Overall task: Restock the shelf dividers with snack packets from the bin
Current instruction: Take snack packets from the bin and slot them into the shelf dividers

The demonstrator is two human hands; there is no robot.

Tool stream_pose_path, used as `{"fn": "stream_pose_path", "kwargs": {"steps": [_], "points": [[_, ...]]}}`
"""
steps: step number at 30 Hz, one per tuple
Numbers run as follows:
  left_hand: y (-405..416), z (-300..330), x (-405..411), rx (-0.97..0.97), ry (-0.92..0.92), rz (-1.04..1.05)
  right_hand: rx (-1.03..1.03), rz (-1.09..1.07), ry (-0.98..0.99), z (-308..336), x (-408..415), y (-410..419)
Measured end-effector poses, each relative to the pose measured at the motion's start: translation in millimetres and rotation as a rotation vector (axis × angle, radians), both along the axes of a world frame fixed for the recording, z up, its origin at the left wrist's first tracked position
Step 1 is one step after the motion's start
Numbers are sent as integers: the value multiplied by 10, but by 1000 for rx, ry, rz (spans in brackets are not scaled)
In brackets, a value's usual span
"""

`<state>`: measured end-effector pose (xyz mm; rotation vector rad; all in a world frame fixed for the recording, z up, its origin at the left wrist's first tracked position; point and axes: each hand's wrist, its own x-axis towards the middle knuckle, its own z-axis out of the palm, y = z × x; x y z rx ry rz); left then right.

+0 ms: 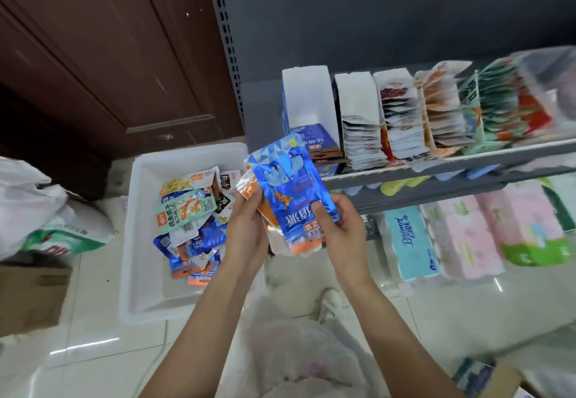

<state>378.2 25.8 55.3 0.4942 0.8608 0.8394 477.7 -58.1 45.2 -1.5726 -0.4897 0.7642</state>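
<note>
Your left hand [246,226] and right hand [339,226] grip the blue packet [290,192], long axis upright, seemingly print inverted, right of the bin [140,241].

A small shop: metal shelving [405,173] holds divided snack packets [402,123] above tissue packs [411,241].

Brown wooden door [103,54]; tissue packs [461,235] below; cardboard box [31,298] left.

The top packet [288,192] is shiny blue with pale triangles and an orange bottom edge; the bin [140,241] is white, the shelf [436,173] grey, the door [103,54] dark brown.
</note>
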Motion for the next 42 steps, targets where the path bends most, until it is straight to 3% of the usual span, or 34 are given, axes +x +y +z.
{"fn": "stream_pose_path", "kwargs": {"steps": [11, 14, 18, 24, 26, 30, 32, 34, 36, 37, 40, 42], "points": [[-302, 289, 564, 129, 324, 216, 87, -64, -10, 363, 1377, -377], [-236, 335, 536, 161, 424, 244, 109, -82, -115, 503, 1614, -149], [-77, 347, 486, 200, 474, 249, 69, 95, -486, 647, 1708, 421], [158, 313, 423, 195, 511, 227, -229, 465, -1370, 422, 1458, 1260], [219, 305, 410, 184, 503, 216, -314, 638, -1528, 347, 1305, 1408], [291, 286, 410, 210, 491, 198, -407, 899, -1429, 186, 1214, 1428], [324, 275, 431, 217, 474, 194, -403, 941, -1228, 156, 1243, 1335], [352, 285, 476, 201, 435, 197, -235, 837, -951, 218, 1249, 1166], [383, 318, 548, 158, 369, 201, -25, 663, -825, 327, 1214, 919], [399, 337, 587, 136, 341, 196, 53, 621, -891, 367, 1199, 787], [452, 389, 715, 157, 381, 144, 110, 680, -1366, 344, 1208, 510], [472, 404, 818, 224, 449, 91, 117, 722, -1522, 276, 1269, 434]]}}
